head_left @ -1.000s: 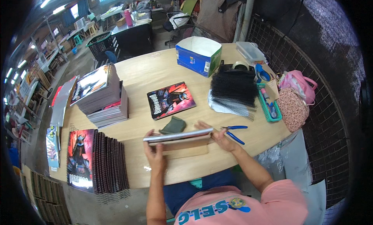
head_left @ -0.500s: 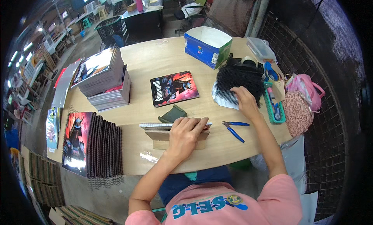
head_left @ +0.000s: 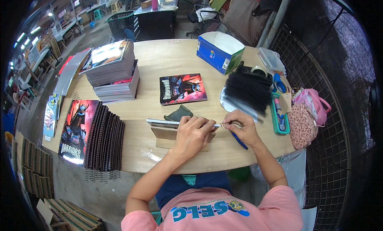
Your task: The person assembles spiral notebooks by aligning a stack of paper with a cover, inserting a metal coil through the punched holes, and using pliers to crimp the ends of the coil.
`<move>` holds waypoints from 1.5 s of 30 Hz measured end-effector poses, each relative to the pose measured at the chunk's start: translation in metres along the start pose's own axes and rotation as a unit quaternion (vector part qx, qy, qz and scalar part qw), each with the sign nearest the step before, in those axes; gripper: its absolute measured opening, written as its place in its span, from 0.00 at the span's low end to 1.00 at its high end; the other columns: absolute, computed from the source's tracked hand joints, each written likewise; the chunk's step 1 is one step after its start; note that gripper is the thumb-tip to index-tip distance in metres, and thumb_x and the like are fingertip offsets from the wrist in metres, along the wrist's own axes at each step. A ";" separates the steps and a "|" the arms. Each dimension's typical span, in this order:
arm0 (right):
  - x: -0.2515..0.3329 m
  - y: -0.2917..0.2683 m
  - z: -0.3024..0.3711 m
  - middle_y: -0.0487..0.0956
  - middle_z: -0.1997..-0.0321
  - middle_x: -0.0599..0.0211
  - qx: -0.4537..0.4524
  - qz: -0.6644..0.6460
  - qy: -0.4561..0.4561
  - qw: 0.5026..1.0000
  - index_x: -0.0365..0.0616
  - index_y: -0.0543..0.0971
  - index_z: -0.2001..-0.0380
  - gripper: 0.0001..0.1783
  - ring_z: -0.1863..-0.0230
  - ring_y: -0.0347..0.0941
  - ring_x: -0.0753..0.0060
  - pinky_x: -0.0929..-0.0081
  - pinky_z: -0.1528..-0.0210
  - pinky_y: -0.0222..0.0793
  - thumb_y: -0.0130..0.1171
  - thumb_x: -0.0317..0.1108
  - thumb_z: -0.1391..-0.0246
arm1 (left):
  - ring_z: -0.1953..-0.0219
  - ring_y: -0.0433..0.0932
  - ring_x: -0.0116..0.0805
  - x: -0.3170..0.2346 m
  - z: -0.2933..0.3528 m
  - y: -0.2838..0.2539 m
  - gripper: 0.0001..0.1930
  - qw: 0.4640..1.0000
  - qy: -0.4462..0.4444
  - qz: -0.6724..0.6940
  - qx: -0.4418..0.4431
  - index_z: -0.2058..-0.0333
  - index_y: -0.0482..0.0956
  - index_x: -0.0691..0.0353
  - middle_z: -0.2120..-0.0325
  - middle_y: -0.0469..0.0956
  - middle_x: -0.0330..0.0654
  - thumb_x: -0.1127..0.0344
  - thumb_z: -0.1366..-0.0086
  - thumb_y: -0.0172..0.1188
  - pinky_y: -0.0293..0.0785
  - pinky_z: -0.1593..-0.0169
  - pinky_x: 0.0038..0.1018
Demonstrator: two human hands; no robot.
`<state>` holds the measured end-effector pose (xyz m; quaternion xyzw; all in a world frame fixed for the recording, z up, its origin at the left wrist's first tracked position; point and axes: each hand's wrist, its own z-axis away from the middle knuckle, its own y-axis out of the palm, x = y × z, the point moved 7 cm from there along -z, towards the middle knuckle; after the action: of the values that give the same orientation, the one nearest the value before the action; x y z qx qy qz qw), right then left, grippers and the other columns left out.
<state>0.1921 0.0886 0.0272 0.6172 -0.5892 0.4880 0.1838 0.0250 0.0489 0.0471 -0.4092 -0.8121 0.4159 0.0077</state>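
My left hand [head_left: 194, 136] clamps an unbound-looking notebook [head_left: 159, 123], its punched edge up, against a small wooden stand [head_left: 163, 135] at the near edge of the table. At the notebook's right end, my right hand [head_left: 245, 130] pinches a dark spiral binding coil [head_left: 237, 123], whose tip meets the corner of the pages. Blue-handled cutting pliers [head_left: 239, 141] lie partly hidden under my right hand. Just beyond the notebook rests a folded dark green piece [head_left: 179, 113]. A heap of black coils [head_left: 247, 93] sits past my right hand.
One colourful notebook [head_left: 184, 89] lies mid-table. Spiral-bound notebooks [head_left: 99, 135] stack at the near left, with tall piles [head_left: 113, 79] behind. A blue box [head_left: 217, 55], tape dispenser [head_left: 259, 71], green basket [head_left: 281, 121] and pouches [head_left: 304, 125] line the right.
My right hand has come from the coil heap to the notebook's right end, bringing a coil. The left hand stays on the notebook. The whole view has shifted slightly.
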 end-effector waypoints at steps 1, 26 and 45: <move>-0.001 0.001 0.000 0.79 0.65 0.63 0.006 -0.024 0.002 1.000 0.37 0.80 0.67 0.07 0.62 0.74 0.73 0.78 0.59 0.69 0.63 0.21 0.53 | 0.68 0.75 0.33 0.001 0.000 0.000 0.12 1.000 0.001 0.000 -0.004 0.61 0.81 0.54 0.71 0.77 0.35 0.70 0.46 0.63 0.64 0.61 0.32; 0.018 0.025 -0.018 0.76 0.57 0.57 0.107 0.248 -0.097 0.958 0.40 0.78 0.59 0.15 0.61 0.74 0.59 0.67 0.59 0.69 0.62 0.33 0.51 | 0.68 0.75 0.42 0.005 0.000 0.002 0.10 0.994 -0.048 0.093 -0.025 0.65 0.76 0.59 0.63 0.72 0.43 0.68 0.47 0.65 0.70 0.62 0.35; -0.028 0.051 -0.102 0.75 0.51 0.43 0.321 0.173 0.067 0.929 0.45 0.81 0.53 0.28 0.48 0.72 0.46 0.62 0.44 0.65 0.58 0.52 0.51 | 0.64 0.74 0.38 0.006 0.005 -0.028 0.11 0.991 -0.054 -0.078 -0.096 0.68 0.77 0.55 0.65 0.75 0.36 0.58 0.47 0.65 0.62 0.54 0.36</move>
<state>0.1111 0.1735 0.0324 0.4977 -0.4848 0.7155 -0.0726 0.0010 0.0414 0.0608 -0.3204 -0.8767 0.3562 -0.0432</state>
